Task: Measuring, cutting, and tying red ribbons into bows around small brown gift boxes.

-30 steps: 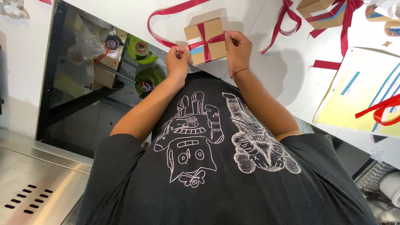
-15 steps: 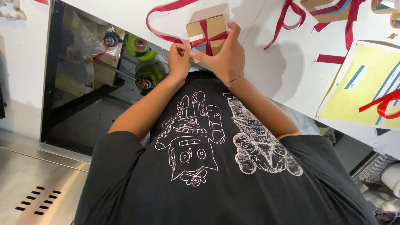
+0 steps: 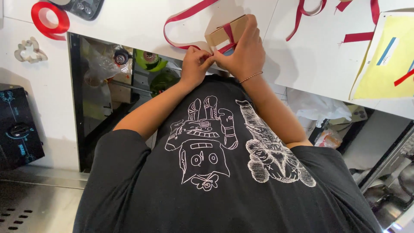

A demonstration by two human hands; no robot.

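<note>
A small brown cardboard box (image 3: 219,34) with a red ribbon (image 3: 183,17) around it sits on the white table (image 3: 129,21), close to its near edge. My right hand (image 3: 243,51) lies over the box's right side and top, pressing on it and hiding that half. My left hand (image 3: 195,64) is at the box's near corner, fingertips pinched on the ribbon where it meets my right fingers. A long loose end of the ribbon loops away to the left across the table. My arms and black printed shirt fill the lower frame.
A red ribbon roll (image 3: 49,19) and a dark device (image 3: 82,6) lie at the far left. Cut ribbon pieces (image 3: 358,36) and a yellow sheet (image 3: 388,60) lie to the right. Under the table is a shelf with green objects (image 3: 148,60); a black case (image 3: 17,129) stands at left.
My right hand has slid from the box's far corner over its top. Both hands have come together at the near corner on the ribbon, and the box has turned a little.
</note>
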